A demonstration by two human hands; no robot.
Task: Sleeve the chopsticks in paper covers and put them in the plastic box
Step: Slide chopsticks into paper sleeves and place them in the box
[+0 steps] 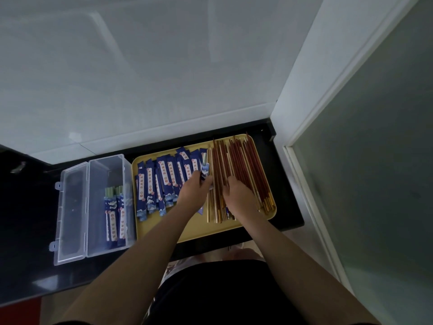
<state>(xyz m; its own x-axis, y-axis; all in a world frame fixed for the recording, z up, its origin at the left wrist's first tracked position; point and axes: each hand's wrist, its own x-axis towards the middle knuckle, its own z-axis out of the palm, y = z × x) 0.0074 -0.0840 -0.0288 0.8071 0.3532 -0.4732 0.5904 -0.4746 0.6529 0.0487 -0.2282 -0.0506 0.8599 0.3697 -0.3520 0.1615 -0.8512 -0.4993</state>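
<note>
A yellow tray (187,231) holds a pile of blue paper covers (161,181) on its left half and many loose red-brown chopsticks (243,165) on its right half. My left hand (192,191) grips one blue paper cover (204,170) that stands up between the two piles. My right hand (239,195) lies on the loose chopsticks with its fingers curled over them; what it grasps is hidden. A clear plastic box (93,207) stands open left of the tray, with sleeved chopsticks (114,214) lying inside along its right wall.
The tray and box sit on a black counter (23,231) against a white tiled wall (140,66). A white door frame (316,113) and a frosted glass panel rise at the right. The box lid (70,214) lies flat to the left.
</note>
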